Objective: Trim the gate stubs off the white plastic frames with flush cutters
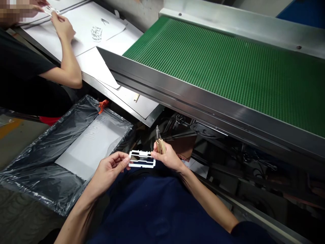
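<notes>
Above my lap, a white plastic frame (142, 166) with thin crossbars is held out nearly level. My left hand (109, 169) pinches its left end between thumb and fingers. My right hand (169, 157) is closed around a pair of nippers (160, 145) with tan handles, their metal jaws pointing up and away from me. The right thumb also touches the frame's upper right corner. Parts of the nippers' handles are hidden in the palm.
A green ribbed conveyor belt (223, 71) with metal sides runs ahead to the right. On the left stands a crate lined with black plastic (33, 176), holding a grey sheet (88, 149). A co-worker's hand (63, 27) holds a white part over the paper-covered table (83, 20).
</notes>
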Action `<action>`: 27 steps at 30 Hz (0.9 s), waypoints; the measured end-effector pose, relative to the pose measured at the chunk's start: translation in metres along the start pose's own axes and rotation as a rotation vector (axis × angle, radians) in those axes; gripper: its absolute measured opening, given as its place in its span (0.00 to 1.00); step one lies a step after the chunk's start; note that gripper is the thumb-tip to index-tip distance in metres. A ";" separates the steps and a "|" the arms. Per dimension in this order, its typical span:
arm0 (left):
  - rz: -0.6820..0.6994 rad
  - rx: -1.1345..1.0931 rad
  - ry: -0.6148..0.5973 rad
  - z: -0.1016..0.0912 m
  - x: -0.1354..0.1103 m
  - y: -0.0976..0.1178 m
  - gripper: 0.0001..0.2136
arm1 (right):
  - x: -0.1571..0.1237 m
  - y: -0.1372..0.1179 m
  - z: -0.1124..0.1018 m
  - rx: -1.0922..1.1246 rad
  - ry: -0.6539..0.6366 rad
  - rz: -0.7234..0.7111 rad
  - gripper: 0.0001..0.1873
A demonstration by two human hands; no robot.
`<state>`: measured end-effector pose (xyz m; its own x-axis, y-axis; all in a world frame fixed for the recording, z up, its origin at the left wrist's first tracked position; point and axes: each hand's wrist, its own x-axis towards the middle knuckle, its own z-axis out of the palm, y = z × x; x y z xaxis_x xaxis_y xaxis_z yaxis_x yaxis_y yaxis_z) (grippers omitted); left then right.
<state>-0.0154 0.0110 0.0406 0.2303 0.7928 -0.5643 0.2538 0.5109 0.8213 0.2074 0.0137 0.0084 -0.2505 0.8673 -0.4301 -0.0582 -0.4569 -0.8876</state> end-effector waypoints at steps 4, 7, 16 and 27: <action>-0.053 -0.100 0.051 0.001 0.001 -0.005 0.11 | -0.003 -0.004 0.000 0.061 -0.017 -0.001 0.17; -0.148 -0.265 0.063 0.000 0.000 -0.010 0.11 | -0.007 -0.010 0.000 0.160 -0.056 -0.033 0.19; -0.186 -0.370 0.137 0.000 -0.007 -0.005 0.11 | -0.012 -0.017 0.002 0.266 -0.019 -0.048 0.19; -0.088 -0.099 0.237 -0.002 -0.016 0.005 0.11 | -0.014 -0.021 0.002 0.192 -0.058 -0.084 0.13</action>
<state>-0.0201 0.0014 0.0540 -0.0176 0.7934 -0.6084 0.1670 0.6023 0.7806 0.2099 0.0105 0.0329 -0.2914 0.8939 -0.3407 -0.2625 -0.4172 -0.8701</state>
